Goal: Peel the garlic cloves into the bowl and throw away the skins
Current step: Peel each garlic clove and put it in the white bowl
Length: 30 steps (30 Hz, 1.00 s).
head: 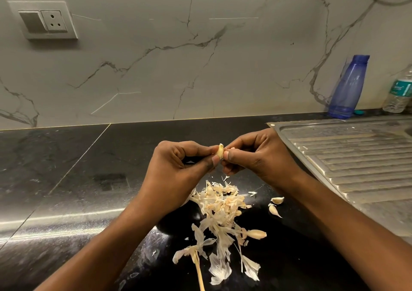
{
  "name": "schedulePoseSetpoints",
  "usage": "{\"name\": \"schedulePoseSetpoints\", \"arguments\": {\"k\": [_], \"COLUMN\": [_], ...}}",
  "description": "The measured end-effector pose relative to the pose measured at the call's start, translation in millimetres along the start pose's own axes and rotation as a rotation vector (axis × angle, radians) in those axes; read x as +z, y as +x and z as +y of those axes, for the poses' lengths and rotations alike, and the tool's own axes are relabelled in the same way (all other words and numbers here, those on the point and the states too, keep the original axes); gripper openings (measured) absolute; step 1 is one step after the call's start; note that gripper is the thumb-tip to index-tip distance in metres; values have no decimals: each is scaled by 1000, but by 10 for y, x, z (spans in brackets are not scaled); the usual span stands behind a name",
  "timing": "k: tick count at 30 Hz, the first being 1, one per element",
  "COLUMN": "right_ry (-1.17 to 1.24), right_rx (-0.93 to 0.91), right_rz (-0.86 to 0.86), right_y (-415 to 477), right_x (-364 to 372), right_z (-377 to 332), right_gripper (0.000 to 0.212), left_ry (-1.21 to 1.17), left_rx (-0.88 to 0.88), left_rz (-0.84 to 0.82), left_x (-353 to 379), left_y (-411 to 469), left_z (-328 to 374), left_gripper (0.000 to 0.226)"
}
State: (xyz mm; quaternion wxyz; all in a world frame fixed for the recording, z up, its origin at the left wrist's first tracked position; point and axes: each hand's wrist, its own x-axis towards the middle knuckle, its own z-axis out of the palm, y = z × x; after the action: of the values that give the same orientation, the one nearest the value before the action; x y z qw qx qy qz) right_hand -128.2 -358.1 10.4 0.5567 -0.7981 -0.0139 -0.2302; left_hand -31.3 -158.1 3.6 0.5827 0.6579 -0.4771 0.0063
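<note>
Veined marble-look wall (200, 56) w/ switch-socket plate (43, 20) upper left; glossy black countertop (66, 179) below; steel drainboard (356, 157) at right, blue bottle (347, 88) & clear water bottle (399, 92) behind.

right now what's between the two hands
In the head view, one garlic clove, pinched from both sides by the left hand and the right hand, above the skin pile.

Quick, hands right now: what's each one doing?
Left hand: closed, pinching a clove.
Right hand: closed, pinching the same clove from the other side.
</note>
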Motion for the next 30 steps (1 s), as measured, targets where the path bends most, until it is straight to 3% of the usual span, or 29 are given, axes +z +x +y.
{"name": "schedulePoseSetpoints", "arguments": {"k": [7, 14, 17, 21, 30], "right_ry": [-75, -241, -271, -266, -159], "right_rx": [-94, -198, -227, -214, -190], "right_rz": [60, 46, -1, -50, -53], "right_y": [-12, -19, -19, -10, -10], "right_x": [45, 44, -8, -75, -63], "right_z": [8, -23, -58, -68, -89], "right_gripper": [4, 32, 30, 12, 8], "left_ry": [42, 110, 89, -45, -341], "left_rx": [-67, -47, -67, -140, -370], "left_rz": [15, -14, -13, -46, -127], "left_x": [31, 21, 13, 19, 8], "left_y": [-15, -17, -17, -4, 3], "left_z": [15, 87, 102, 103, 175], "left_gripper": [24, 23, 23, 21, 26]}}
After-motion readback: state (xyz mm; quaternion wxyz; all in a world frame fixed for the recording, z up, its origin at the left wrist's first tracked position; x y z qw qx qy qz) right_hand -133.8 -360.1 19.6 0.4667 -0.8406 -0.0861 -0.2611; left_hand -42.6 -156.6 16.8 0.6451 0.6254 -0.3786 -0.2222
